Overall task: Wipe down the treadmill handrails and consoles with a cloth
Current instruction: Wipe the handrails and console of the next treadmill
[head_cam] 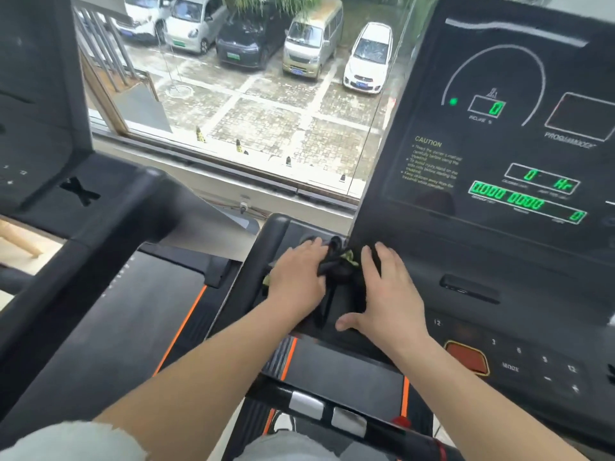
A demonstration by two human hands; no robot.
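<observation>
Cloth sits between my hands, at the lower-left corner of the console.
It's dark and bunched, long axis running away from me toward the screen. Left hand is on it, fingers bent over its left edge; can't tell if that's a real grip. Right hand is just beside its right side, spread flat, thumb out, holding nothing. Left is nearer, so I'd guess left drives the wipe, rightward across the console.

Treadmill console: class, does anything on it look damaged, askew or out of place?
Nothing looks damaged or spilled. The console is lit and reads zeros; the dark cloth lies bunched between the left hand and right hand. A pale streak across the console's top may be glare or smear.
</observation>
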